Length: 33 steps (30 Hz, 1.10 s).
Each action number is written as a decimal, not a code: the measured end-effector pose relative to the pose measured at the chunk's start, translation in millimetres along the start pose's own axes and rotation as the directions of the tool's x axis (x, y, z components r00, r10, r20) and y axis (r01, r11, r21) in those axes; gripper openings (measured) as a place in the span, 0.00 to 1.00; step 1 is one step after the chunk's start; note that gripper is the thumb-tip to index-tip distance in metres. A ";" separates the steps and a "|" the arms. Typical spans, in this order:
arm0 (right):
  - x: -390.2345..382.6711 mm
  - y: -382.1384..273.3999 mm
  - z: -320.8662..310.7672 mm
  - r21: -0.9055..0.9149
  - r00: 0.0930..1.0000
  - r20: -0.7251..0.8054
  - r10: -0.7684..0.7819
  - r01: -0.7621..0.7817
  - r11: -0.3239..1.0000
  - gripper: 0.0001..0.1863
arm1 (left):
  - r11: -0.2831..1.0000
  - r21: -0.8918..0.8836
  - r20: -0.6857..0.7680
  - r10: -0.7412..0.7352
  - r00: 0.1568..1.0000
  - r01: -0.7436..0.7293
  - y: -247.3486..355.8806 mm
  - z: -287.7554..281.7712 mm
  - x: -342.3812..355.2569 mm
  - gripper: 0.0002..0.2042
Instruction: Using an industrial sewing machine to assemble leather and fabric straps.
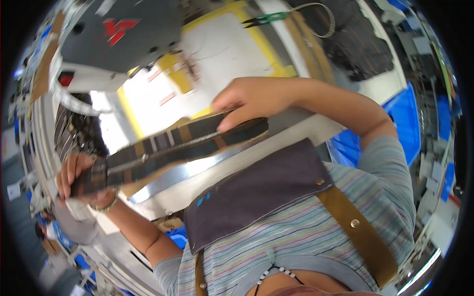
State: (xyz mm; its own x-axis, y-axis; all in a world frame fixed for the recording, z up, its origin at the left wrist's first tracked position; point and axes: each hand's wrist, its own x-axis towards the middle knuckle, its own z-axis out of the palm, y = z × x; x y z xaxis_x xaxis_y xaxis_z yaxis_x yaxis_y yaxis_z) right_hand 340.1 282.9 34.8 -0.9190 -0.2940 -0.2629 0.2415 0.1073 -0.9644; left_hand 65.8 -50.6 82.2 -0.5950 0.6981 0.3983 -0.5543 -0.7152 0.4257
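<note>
A long strip of dark plaid fabric with a metal zipper along its middle stretches slantwise across my front, above the table's near edge. My left hand grips the strip's lower left end, fingers on top and the thumb side partly hidden beneath. Near the upper right end, my right hand pinches the fabric beside the zipper teeth, thumb on the upper face. The zipper looks closed along the visible stretch, and its slider sits toward the left. Brown edging shows along the strip's lower side.
A dark grey sewing machine stands at the far left over a white surface edged with yellow tape. Green-handled thread snips lie at the back. Dark fabric is piled at right, near a blue bin; more striped fabric lies left.
</note>
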 end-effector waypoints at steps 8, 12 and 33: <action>45.3 0.5 5.1 -0.165 0.994 -0.102 0.045 -0.062 0.984 0.13 | 0.992 0.028 -0.187 0.125 0.974 -0.122 45.2 -31.3 35.7 0.15; 84.1 -7.6 9.4 -0.344 0.983 -0.176 -0.056 -0.009 0.939 0.13 | 0.320 0.943 0.143 -0.145 0.979 -0.090 12.6 -39.8 60.9 0.12; 47.0 35.0 -49.9 -0.867 0.782 -0.374 -0.500 -0.103 0.487 0.17 | -0.224 0.971 -0.165 -0.383 0.909 0.082 -108.5 -75.7 50.7 0.07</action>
State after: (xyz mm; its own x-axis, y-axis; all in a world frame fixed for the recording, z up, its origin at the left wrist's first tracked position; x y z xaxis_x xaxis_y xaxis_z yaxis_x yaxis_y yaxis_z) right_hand 289.8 320.2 -10.0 -0.9553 0.0715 0.2868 -0.0577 0.9065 -0.4182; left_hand 51.7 60.0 -5.4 -0.4244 0.9032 0.0646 0.6404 0.2489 0.7266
